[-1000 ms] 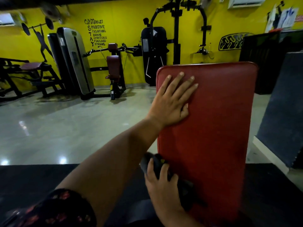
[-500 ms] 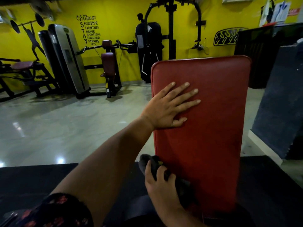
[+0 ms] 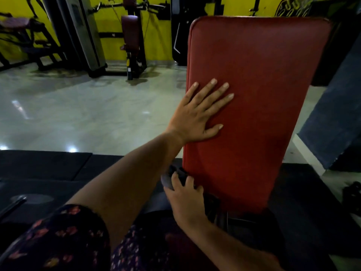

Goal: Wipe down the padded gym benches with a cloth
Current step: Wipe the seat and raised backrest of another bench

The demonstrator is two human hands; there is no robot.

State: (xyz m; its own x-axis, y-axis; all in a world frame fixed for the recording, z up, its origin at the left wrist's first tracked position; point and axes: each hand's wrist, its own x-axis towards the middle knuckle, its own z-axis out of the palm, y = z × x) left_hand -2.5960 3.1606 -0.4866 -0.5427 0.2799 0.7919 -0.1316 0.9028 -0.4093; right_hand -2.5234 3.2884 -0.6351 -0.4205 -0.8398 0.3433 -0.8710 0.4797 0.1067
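I'm pressing my left grip, fingers spread flat, on the red bench pad; my right grip is clutching the dark cloth (against the pad's lower-left edge).

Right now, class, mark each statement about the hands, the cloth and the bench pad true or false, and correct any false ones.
1. The left hand lies flat, fingers spread, on the bench pad. True.
2. The cloth is draped over the bench pad's top edge. False: the right hand grips it at the pad's lower left edge.
3. The bench pad is blue. False: it is red.
4. The far wall is yellow. True.
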